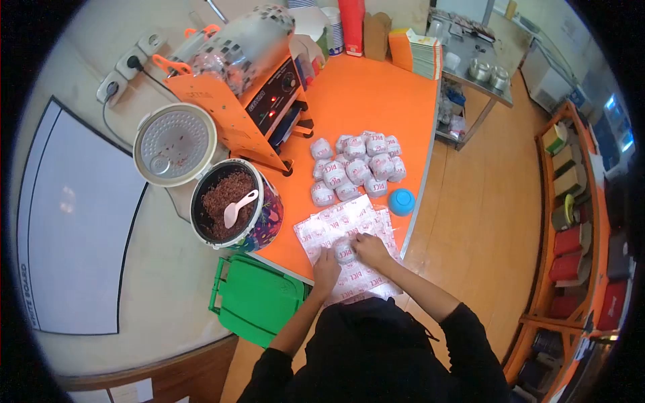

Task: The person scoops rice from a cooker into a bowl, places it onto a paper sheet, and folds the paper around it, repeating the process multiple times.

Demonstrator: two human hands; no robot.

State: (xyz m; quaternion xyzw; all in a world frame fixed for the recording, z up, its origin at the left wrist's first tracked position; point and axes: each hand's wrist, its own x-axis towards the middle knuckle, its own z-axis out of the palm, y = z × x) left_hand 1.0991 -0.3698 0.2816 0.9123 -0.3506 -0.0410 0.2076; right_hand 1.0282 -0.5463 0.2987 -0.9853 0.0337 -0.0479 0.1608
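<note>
A small bundle in printed paper (345,253) sits on a stack of white wrapping sheets with red print (314,232). My left hand (326,272) is closed at the bundle's left side, and my right hand (371,252) pinches its upper right side. What is inside the paper is hidden. Beyond the sheets lies a heap of similar wrapped bundles (358,170), stacked on one another. A small blue bowl (402,201) stands right of the heap. On the left, an open rice cooker (267,213) contains reddish-brown rice (222,195) with a pink rice paddle (240,209) lying on it.
An orange sealing machine (235,111) stands at the back left of the orange table (376,94). Below the table's left edge is a green lidded bin (259,295). Paper cups (334,32) and folded boxes (413,52) line the back. Shelves (568,221) stand far right.
</note>
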